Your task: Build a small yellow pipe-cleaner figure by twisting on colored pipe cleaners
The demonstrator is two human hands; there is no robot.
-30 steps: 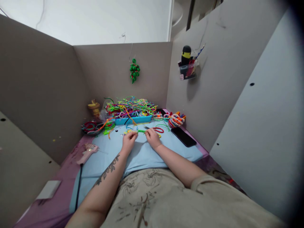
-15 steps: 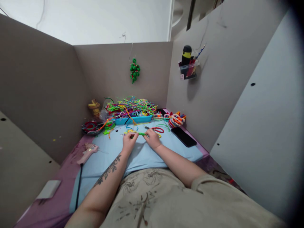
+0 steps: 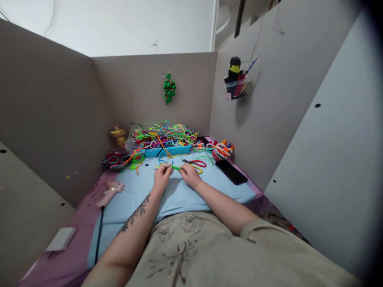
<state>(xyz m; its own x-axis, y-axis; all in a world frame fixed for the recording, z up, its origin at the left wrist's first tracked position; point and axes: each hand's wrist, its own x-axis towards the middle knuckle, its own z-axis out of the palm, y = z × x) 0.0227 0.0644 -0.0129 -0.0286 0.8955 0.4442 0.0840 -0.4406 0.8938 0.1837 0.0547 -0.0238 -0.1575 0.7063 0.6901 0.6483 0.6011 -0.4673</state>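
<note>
Fingertips too small for us to resolve, our left hand point(image 3: 162, 177) and right hand point(image 3: 189, 174) each pinching an end of a green pipe cleaner point(image 3: 176, 168), its long axis lying left-to-right just above the blue mat point(image 3: 179, 195), red scissors point(image 3: 197, 162) just beyond.

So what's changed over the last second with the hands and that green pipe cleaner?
The left hand and right hand have drawn a little closer together, both still pinching the green pipe cleaner, so less of it shows between them. Nothing was let go. The red scissors, phone, glue gun and blue tray stayed put.
</note>
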